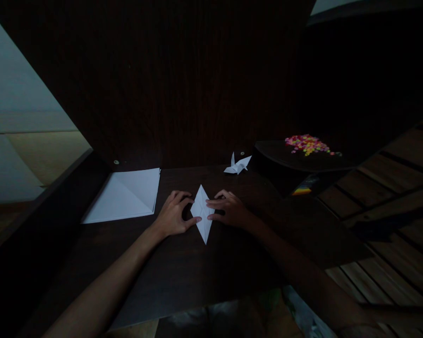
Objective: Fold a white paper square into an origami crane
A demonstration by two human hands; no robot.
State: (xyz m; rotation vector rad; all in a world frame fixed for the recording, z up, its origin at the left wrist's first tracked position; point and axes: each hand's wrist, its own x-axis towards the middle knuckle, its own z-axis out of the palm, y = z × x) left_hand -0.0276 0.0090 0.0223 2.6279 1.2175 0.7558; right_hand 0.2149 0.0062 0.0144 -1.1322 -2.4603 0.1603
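Note:
A white paper folded into a long diamond [205,227] lies on the dark table, its points facing away from and toward me. My left hand [174,213] grips it from the left side, thumb on the lower left face and curled forefinger at the upper left edge. From the right, my right hand [231,209] holds it with forefinger and thumb set apart on its right half. A centre crease runs down the paper between the hands. Behind it, near the back panel, stands a folded white paper crane [237,166].
White paper sheets [127,195] with a diagonal crease lie at the left. Colourful small pieces [310,144] are heaped on a dark raised shelf [275,152] at the right. A tall dark panel [183,84] closes off the back. Slatted wood [391,197] shows beyond the table's right edge.

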